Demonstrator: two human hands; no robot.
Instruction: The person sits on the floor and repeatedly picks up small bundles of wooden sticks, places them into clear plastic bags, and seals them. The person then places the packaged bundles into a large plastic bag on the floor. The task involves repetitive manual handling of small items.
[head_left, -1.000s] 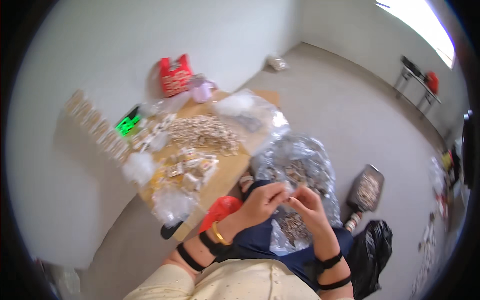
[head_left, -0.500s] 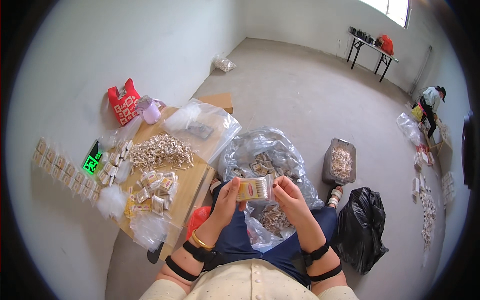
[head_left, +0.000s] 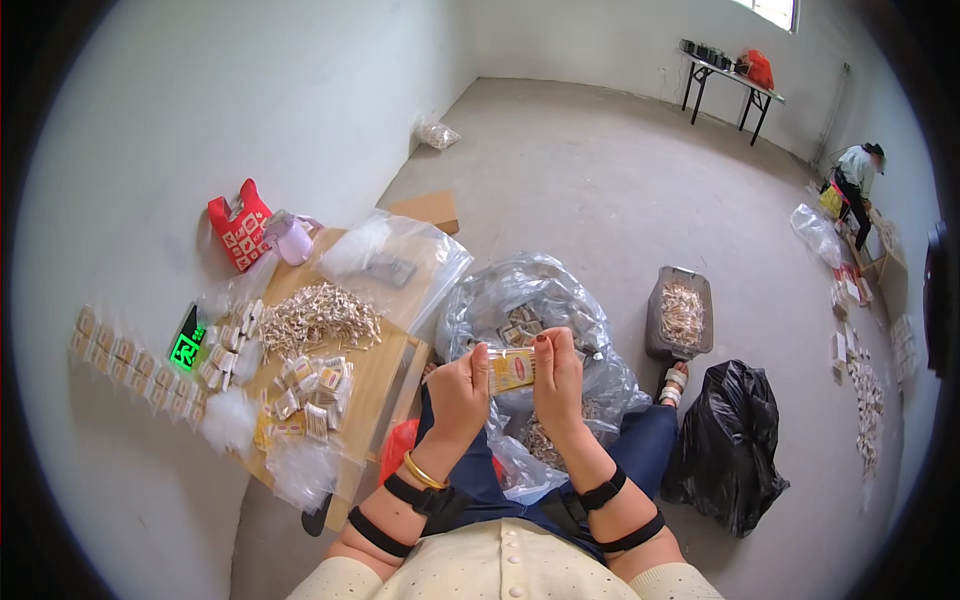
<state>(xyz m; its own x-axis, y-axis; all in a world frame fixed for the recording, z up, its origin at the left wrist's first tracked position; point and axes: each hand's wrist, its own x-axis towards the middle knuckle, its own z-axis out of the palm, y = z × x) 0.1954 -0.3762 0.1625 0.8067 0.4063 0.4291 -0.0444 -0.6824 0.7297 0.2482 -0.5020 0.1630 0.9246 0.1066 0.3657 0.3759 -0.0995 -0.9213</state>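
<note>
Between my two hands is a small clear packet of cotton swabs (head_left: pixel 513 368) with a yellow label, held above my lap. My left hand (head_left: pixel 462 395) pinches its left end, and my right hand (head_left: pixel 558 385) grips the right end near the top. Below and beyond it, a large clear plastic bag (head_left: pixel 600 340) stands open between my legs, with several filled packets inside. Loose swabs (head_left: pixel 541 445) lie in the nearer part of that bag. To the left, a pile of filled packets (head_left: pixel 312 392) rests on the wooden table (head_left: pixel 385 395).
The table also bears a heap of loose swabs (head_left: pixel 318 316), empty plastic sleeves (head_left: pixel 300 470) and a lilac bottle (head_left: pixel 290 238). At right stand a grey bin of swabs (head_left: pixel 682 312) and a black bag (head_left: pixel 735 450). Another person (head_left: pixel 858 185) bends at the far right.
My hands have raised the packet slightly, and my right hand has moved left, closing more firmly around its end. The view has shifted a little.
</note>
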